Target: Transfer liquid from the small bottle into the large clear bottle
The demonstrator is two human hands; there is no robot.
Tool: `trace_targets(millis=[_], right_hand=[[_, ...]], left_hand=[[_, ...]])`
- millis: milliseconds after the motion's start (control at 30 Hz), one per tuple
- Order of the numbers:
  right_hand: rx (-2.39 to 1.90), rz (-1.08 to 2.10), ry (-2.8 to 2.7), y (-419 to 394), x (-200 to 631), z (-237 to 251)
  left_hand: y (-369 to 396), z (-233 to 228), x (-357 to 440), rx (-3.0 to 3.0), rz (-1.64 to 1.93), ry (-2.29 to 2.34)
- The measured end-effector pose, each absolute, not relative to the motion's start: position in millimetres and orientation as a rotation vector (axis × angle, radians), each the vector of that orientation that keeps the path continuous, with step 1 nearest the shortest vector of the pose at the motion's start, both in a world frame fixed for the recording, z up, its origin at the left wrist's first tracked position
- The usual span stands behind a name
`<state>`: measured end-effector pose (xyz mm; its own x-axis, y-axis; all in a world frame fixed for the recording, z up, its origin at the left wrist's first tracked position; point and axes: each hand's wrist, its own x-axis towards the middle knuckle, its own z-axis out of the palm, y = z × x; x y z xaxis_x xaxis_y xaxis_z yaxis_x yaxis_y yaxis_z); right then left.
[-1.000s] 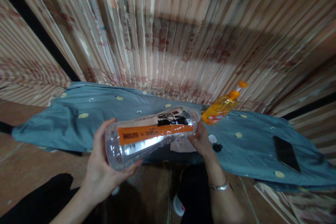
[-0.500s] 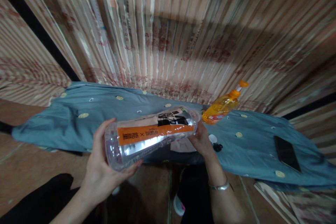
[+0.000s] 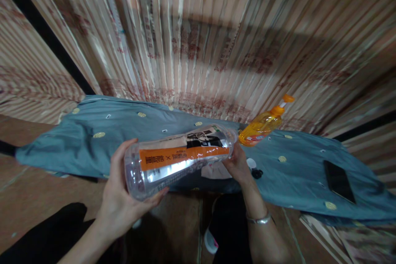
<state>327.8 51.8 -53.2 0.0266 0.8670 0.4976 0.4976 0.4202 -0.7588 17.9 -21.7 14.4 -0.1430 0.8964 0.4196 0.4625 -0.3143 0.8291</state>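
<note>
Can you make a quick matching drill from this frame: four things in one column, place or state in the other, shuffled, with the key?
Things:
1. clear bottle
2. orange bottle
3. phone
4. white cap

Places or states:
A. flat on the blue cloth, far right
B. held on its side, left hand at its base, right hand at its neck end
C. small, on the cloth just right of the right hand
D. at the back edge of the cloth, by the curtain, pump top

Pairs: 1-B, 2-D, 3-A, 4-C
</note>
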Motion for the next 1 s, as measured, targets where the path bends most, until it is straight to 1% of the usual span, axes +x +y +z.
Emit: trace_targets(millis=[100,567,667,1000], right_hand=[[-1.220,0.424,-1.620,52.0,327.9,-54.4],[-1.273,0.417,-1.642,51.5,327.6,-50.0],[-1.269,0.420,-1.650,51.0,327.2,-49.0],[-1.242,0.400,-1.665,51.3,327.7,-51.5]], left_hand=[[-19.3,10.2,11.6,1.853,1.414,1.481],[-21.5,6.9,13.1,1.722,1.434,1.510],[-20.8,7.2,13.3,1.783,1.426,1.513],[-30.0,23.4,31.6,1.642,1.484,1.561]])
